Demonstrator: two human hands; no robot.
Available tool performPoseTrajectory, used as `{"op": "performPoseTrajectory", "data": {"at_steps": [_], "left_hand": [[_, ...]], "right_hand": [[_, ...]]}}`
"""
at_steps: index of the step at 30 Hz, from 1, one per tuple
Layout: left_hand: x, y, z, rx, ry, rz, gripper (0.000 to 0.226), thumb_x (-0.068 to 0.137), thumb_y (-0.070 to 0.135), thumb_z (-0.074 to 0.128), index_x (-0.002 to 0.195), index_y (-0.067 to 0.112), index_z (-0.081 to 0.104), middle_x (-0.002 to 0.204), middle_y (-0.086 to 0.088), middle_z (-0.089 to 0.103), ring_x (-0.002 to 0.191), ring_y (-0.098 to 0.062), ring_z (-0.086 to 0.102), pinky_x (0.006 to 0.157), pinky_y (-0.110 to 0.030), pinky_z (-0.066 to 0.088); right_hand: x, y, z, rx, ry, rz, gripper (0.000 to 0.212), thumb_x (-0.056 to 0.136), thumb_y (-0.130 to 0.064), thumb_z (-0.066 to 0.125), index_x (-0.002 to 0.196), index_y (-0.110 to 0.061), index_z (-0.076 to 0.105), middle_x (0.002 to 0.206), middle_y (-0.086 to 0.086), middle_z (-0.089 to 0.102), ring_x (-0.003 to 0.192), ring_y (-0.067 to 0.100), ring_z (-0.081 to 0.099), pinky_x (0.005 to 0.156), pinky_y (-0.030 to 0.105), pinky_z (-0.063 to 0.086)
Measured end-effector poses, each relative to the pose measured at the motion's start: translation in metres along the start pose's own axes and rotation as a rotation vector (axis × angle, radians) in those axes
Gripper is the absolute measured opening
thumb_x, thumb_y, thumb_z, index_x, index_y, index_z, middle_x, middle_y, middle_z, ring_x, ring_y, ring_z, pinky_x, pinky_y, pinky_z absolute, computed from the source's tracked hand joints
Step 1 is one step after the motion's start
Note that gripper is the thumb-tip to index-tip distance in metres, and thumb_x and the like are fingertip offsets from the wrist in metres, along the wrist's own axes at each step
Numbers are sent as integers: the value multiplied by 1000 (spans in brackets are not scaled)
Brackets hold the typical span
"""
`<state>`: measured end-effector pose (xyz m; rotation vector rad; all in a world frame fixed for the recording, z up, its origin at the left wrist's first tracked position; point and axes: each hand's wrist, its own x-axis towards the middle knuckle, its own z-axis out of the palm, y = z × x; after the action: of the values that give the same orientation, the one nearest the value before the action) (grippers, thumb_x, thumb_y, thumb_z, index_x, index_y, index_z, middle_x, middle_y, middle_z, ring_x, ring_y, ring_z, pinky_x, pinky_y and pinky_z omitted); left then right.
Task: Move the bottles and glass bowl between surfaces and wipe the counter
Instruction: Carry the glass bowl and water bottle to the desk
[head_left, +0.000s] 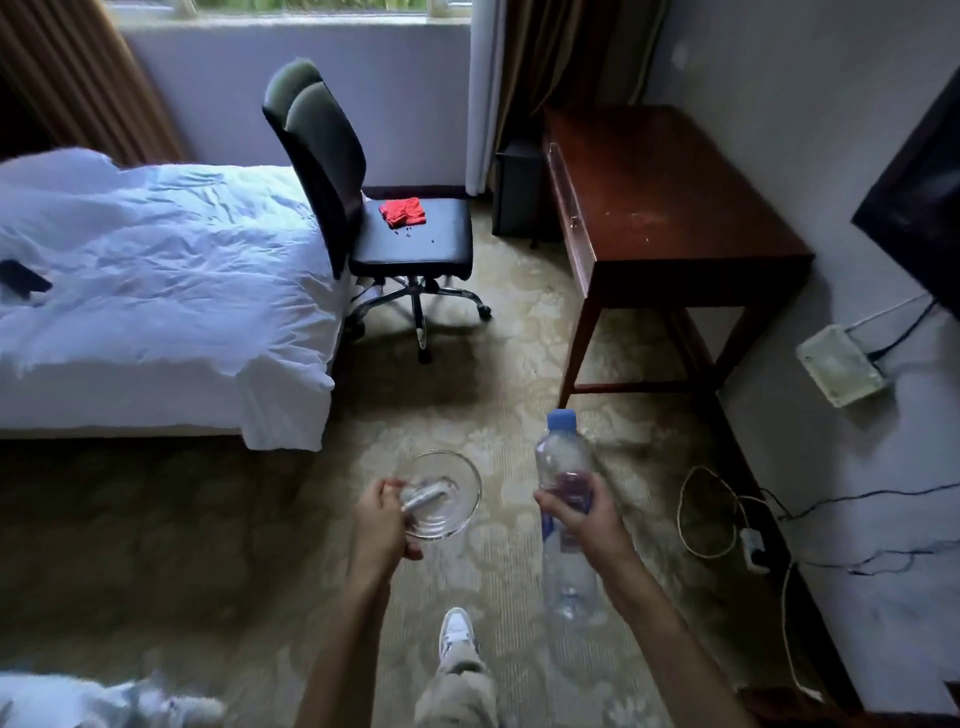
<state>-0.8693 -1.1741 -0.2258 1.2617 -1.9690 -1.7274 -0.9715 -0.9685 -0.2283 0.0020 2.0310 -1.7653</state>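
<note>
At far left a dark flat phone (23, 278) lies on the white rumpled bed (156, 291). Beside the bed stands a black swivel office chair (363, 208) with a crumpled red cloth (402, 212) on its seat. The left hand (384, 519) grips the near rim of a clear round glass bowl (441, 493), fingers curled around a small clear bottle (423, 499) lying in it. The right hand (576, 514) clasps a clear plastic water bottle with a blue cap (563, 467) at its purple-blue label; the label's writing is too blurred to read. At right stands a bare dark wooden desk (670, 208).
</note>
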Motion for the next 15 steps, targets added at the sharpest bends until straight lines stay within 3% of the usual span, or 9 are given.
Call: {"op": "performPoseTrajectory", "data": {"at_steps": [5, 9, 12, 15], "left_hand": [[140, 102, 35, -2, -49, 74, 26, 105, 22, 37, 99, 11, 59, 78, -11, 57, 57, -22, 54, 37, -26, 46], [233, 166, 81, -16, -106, 105, 26, 106, 23, 36, 94, 12, 56, 81, -9, 57, 54, -21, 52, 33, -24, 46], [303, 189, 127, 22, -169, 86, 26, 106, 22, 37, 93, 11, 56, 79, -10, 57, 53, -23, 52, 34, -25, 46], [374, 202, 181, 89, -226, 83, 27, 105, 22, 36, 92, 12, 58, 72, -12, 58, 48, -22, 51, 35, -24, 42]], "right_hand": [[138, -91, 13, -10, 92, -96, 44, 81, -25, 76, 116, -18, 52, 105, -1, 66, 102, 14, 63, 80, 31, 53], [232, -123, 9, 30, 190, -92, 48, 73, -41, 80, 111, -28, 53, 110, -1, 68, 102, 14, 66, 73, 31, 55], [303, -124, 1, 70, 255, -19, 55, 62, -49, 82, 107, -30, 56, 107, 0, 70, 101, 16, 68, 90, 46, 55], [386, -120, -8, 101, 299, 20, 48, 71, -31, 84, 108, -20, 57, 103, 4, 71, 99, 20, 69, 98, 48, 50]]}}
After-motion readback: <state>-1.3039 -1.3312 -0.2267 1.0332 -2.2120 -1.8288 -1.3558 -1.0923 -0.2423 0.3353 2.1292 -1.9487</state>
